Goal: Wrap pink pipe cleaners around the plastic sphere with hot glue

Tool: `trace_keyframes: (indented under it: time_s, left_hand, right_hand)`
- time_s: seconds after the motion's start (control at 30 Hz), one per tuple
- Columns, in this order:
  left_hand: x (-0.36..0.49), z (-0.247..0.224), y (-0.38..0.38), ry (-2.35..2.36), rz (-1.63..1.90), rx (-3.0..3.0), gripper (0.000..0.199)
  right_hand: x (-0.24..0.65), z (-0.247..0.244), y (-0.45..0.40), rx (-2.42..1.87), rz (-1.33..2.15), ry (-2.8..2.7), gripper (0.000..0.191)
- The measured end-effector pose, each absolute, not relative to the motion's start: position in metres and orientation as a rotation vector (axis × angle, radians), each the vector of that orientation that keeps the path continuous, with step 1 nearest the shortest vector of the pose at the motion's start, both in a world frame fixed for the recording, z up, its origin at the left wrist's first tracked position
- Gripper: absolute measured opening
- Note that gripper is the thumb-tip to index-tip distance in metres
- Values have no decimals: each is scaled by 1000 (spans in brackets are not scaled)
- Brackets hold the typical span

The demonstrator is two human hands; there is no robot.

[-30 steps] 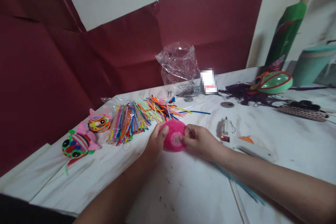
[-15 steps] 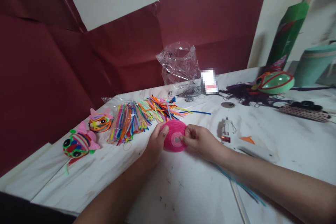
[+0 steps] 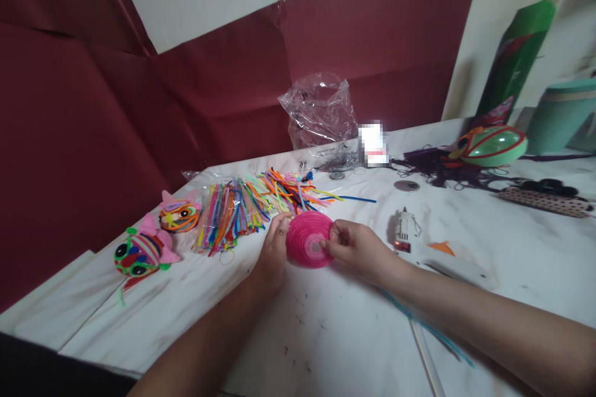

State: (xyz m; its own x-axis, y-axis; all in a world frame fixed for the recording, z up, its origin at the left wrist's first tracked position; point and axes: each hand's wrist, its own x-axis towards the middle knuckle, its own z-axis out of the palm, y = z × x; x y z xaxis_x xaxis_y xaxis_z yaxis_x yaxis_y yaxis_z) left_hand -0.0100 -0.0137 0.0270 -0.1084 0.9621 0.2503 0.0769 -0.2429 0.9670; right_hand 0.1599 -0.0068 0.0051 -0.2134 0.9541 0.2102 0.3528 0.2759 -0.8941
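Note:
A round pink coiled disc, ringed in darker pink around a pale centre, is held up between my hands above the table. My left hand is curled against its left edge, with some fingers partly hidden behind. My right hand pinches it from the right, the fingertips near the pale centre. Beyond the disc lies a spread bundle of coloured pipe cleaners, partly in a clear bag. A white glue gun rests to the right of my right hand.
Two decorated fish figures sit at the left. A clear plastic bag stands at the back. To the right are a green balloon-like figure, purple strands, a dotted case and a teal bucket. Blue strips lie under my right forearm.
My left thumb has come off the front of the disc to its left edge. The right hand keeps its pinch, and the disc stays nearly in place. The view has shifted slightly.

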Motion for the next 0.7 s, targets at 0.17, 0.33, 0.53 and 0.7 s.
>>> trace_keyframes:
  time_s: [0.17, 0.33, 0.53, 0.7]
  left_hand:
    - [-8, 10, -1, 1118, 1471, 1180, 25]
    - [-7, 6, 3, 1049, 1431, 1049, 27]
    - [-11, 10, 6, 1117, 1479, 1003, 18]
    - [-14, 12, 10, 1141, 1518, 981, 11]
  right_hand:
    - [160, 4, -6, -1190, 903, -1737, 19]
    - [160, 4, -6, -1191, 915, -1738, 20]
    - [159, 4, -9, -1207, 942, -1741, 21]
    - [156, 2, -15, -1227, 944, -1768, 22]
